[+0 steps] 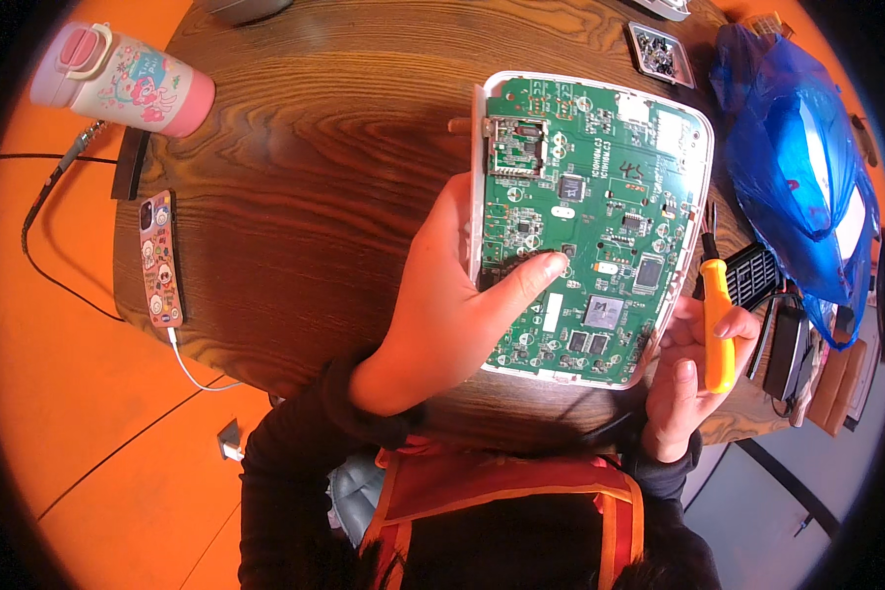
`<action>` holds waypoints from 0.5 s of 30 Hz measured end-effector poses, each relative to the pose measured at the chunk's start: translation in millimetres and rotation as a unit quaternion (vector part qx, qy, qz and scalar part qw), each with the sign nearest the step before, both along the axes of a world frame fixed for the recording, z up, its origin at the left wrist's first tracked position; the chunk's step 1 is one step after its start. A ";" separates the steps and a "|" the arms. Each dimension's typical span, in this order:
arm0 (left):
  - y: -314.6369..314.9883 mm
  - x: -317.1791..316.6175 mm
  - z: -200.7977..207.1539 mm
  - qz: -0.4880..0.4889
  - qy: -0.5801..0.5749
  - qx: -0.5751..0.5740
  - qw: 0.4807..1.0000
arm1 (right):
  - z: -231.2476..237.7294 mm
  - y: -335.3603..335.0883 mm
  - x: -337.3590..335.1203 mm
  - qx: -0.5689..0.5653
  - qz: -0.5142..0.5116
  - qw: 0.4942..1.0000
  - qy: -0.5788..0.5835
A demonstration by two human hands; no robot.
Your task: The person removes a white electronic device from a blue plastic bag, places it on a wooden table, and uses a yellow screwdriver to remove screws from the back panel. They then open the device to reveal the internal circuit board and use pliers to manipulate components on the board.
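A green circuit board [600, 226] sits in a shallow white plastic casing [703, 138], held up over the table and facing me. My left hand [462, 295] grips its left edge, thumb lying across the board's face and fingers hidden behind. In my right hand [693, 369] is a screwdriver [719, 334] with a yellow-orange handle, its dark shaft pointing away from me. That hand is just beside the casing's lower right corner; whether it touches the casing I cannot tell. Chips and a small metal-framed module [517, 147] are mounted on the board.
The dark wood table [295, 197] has a pink-and-white tumbler [133, 84] at far left, and a phone [159, 258] in a patterned case with a white cable. At right are a small tray of screws [659, 56], a blue plastic bag [801, 167] and a black slotted part [752, 275].
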State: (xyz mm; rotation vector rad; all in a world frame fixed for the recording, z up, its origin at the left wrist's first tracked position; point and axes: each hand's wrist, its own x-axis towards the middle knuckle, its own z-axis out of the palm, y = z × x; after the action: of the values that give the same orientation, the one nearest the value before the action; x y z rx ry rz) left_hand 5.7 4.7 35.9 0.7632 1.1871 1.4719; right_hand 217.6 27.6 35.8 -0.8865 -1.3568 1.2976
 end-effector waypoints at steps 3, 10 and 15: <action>1.6 -0.7 1.9 0.008 -0.020 -0.009 1.000 | 0.7 -1.6 -1.0 -0.022 0.011 0.999 0.028; 1.7 -2.6 4.5 -0.001 -0.028 -0.027 0.999 | 2.5 -2.8 -1.0 -0.032 0.026 0.998 0.040; 1.7 -2.9 3.5 -0.005 -0.039 -0.026 0.999 | 3.0 -2.9 -2.2 -0.026 0.014 0.999 0.024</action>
State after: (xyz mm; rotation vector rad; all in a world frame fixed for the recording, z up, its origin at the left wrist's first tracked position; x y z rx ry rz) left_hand 2.7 6.4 39.4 0.6686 1.1563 1.4437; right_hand 215.4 24.7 38.8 -0.8700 -1.3072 1.3726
